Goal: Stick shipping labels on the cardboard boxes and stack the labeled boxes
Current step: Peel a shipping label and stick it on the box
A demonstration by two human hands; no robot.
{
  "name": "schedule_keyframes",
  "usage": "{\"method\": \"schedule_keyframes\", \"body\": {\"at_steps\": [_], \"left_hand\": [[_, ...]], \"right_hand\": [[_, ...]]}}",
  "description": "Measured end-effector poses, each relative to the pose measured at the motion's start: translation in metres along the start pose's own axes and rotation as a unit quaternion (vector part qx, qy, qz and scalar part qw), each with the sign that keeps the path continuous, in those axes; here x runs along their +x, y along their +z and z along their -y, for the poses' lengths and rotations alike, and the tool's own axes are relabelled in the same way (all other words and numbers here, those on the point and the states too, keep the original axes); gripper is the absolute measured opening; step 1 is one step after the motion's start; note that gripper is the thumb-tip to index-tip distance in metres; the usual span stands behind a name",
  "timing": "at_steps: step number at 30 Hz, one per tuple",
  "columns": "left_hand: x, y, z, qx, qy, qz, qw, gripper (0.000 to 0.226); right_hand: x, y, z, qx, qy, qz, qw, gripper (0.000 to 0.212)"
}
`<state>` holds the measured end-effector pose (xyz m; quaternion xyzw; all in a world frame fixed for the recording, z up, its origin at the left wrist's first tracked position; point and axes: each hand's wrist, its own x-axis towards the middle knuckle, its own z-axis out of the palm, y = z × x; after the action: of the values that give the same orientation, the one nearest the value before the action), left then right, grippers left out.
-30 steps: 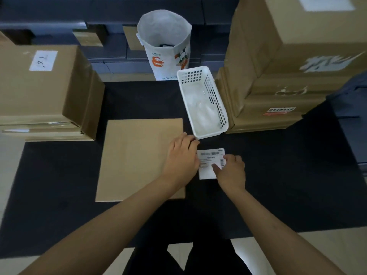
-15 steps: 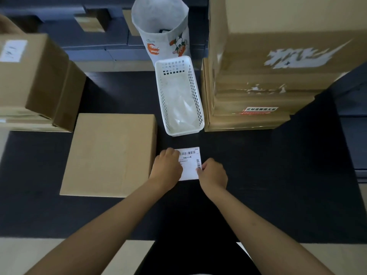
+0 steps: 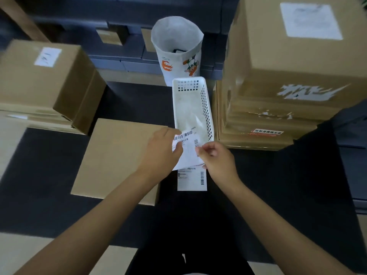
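Note:
A white shipping label [image 3: 187, 147] with barcodes is lifted off the black mat, tilted, between both hands. My left hand [image 3: 161, 151] pinches its left edge; my right hand [image 3: 216, 157] pinches its right edge. A second label [image 3: 191, 179] lies flat on the mat just below them. A plain cardboard box [image 3: 117, 155] without a label sits on the mat to the left, partly under my left forearm. A labeled box [image 3: 45, 80] stands at the far left on flatter boxes.
A white plastic basket [image 3: 206, 108] holding label sheets lies beyond my hands. Behind it stands a white printed bag [image 3: 176, 50]. A tall stack of cardboard boxes [image 3: 288, 80] fills the right side. The black mat [image 3: 278, 185] spreads right of my hands.
Both hands have raised the label off the mat, uncovering a second label lying beneath. The camera has tilted up and moved closer.

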<state>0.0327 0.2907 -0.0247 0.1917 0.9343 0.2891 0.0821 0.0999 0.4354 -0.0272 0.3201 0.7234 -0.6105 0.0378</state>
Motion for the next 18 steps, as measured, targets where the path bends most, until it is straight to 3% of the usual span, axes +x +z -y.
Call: {"method": "schedule_keyframes", "body": {"at_steps": [3,7,9,12,18], "left_hand": [[-0.010,-0.038,0.006,-0.059,0.048,-0.037,0.996,0.024],[-0.021,-0.076,0.032,-0.082,0.116,0.007,0.990,0.026],[-0.025,-0.089,0.053,-0.111,0.103,0.019,0.988,0.032],[-0.027,-0.117,0.092,-0.161,0.059,0.022,0.985,0.039],[-0.028,-0.168,0.159,-0.253,0.022,-0.015,0.967,0.025]], "right_hand": [[-0.004,0.023,0.031,0.055,-0.008,0.021,0.998,0.010],[-0.012,0.071,0.057,0.117,0.021,0.057,0.991,0.013],[-0.018,0.098,0.066,0.170,0.047,0.077,0.981,0.012],[-0.029,0.144,0.078,0.289,0.079,0.114,0.947,0.028],[-0.051,0.218,0.094,0.385,0.053,0.147,0.910,0.029]]}}
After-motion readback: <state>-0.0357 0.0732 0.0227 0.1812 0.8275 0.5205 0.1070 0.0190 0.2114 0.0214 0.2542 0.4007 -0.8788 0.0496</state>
